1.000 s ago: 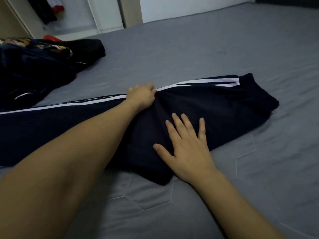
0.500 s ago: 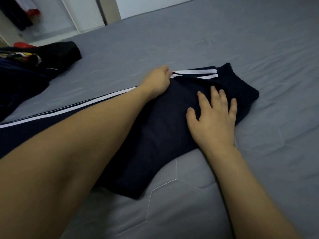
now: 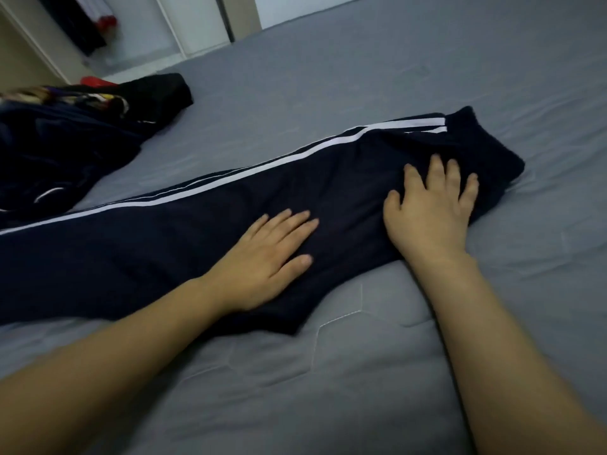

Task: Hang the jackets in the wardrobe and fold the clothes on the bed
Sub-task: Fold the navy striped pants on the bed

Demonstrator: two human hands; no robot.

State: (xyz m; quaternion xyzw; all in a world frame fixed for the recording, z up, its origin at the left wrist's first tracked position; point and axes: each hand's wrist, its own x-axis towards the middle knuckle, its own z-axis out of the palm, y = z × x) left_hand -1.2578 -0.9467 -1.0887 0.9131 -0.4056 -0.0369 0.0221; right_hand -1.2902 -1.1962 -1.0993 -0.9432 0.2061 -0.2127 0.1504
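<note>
Dark navy track trousers with a white side stripe lie flat across the grey bed, waistband at the right. My left hand presses flat on the fabric near the front edge, fingers straight. My right hand rests on the trousers close to the waistband, fingers spread and slightly bent, holding nothing. A heap of dark clothes with a colourful patterned piece lies at the left of the bed.
An open wardrobe with dark and red garments hanging inside stands beyond the bed's far left corner. A white wall and a door frame rise behind the bed. Grey quilted cover stretches in front of the trousers and to the right.
My left hand has let go of the striped edge and come back to lie flat on the middle of the trousers. My right hand has slid toward the waistband.
</note>
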